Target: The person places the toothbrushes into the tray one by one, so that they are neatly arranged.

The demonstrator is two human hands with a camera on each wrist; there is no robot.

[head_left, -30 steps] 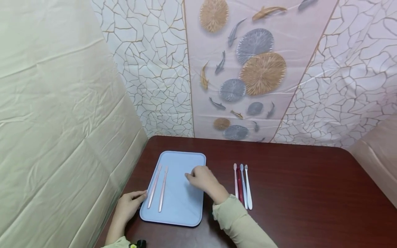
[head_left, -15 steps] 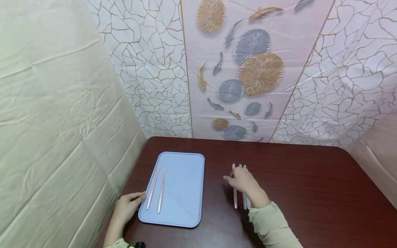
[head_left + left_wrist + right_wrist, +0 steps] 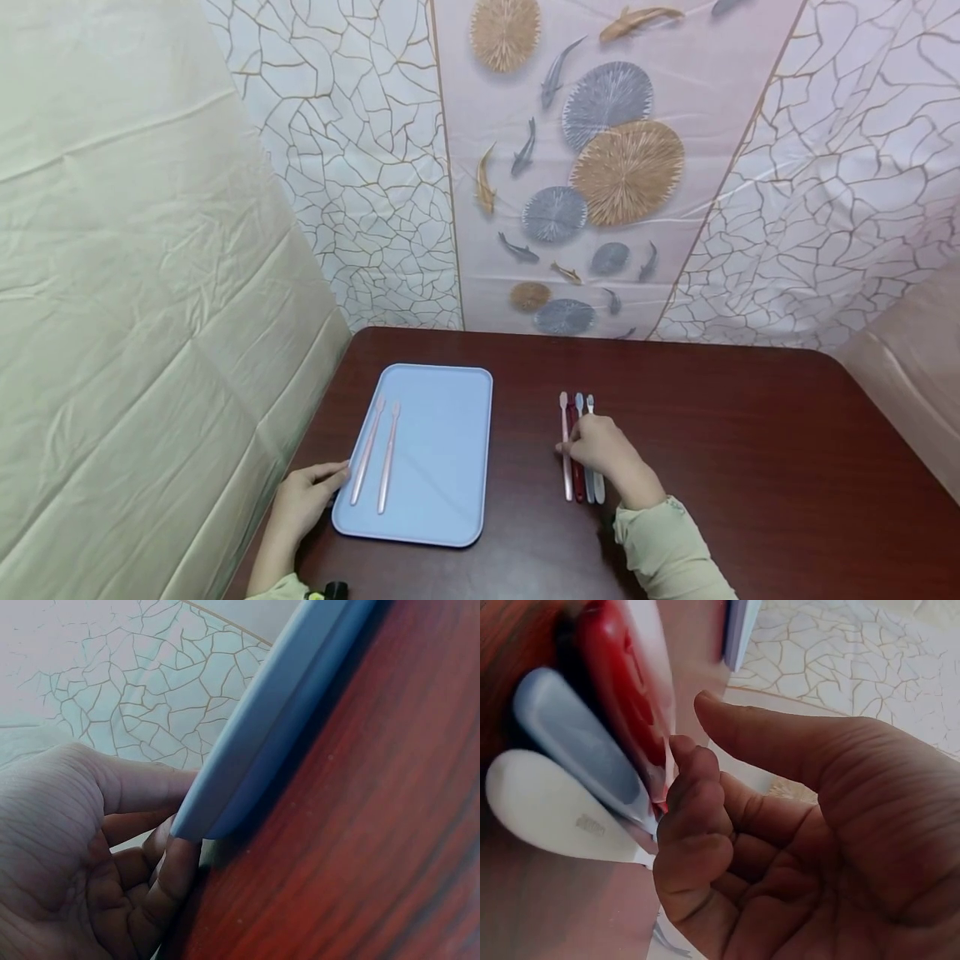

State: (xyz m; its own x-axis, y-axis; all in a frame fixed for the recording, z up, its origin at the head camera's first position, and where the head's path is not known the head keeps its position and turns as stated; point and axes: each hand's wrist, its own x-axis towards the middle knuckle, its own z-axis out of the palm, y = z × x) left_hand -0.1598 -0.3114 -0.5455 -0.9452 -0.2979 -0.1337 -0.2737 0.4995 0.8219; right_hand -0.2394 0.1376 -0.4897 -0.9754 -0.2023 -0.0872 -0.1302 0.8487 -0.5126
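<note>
The right hand [image 3: 600,443], over the tray [image 3: 442,450] a second ago, is now at the row on the table [image 3: 720,467], thumb and loosely curled fingers apart, the pink toothbrush [image 3: 567,482] nearest its fingertips, the red [image 3: 619,675], blue [image 3: 577,735] and white toothbrushes [image 3: 551,810] alongside; the left hand [image 3: 302,500] still pinches the tray's edge, two pale pink brushes [image 3: 386,479] lying just right of that grip

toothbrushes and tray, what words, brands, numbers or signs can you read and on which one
Nothing can be read in any view.
White toothbrush: a small dark mark on the handle, too blurred to read.
Red toothbrush: faint shapes, perhaps lettering, unreadable.
Tray: no text visible.
</note>
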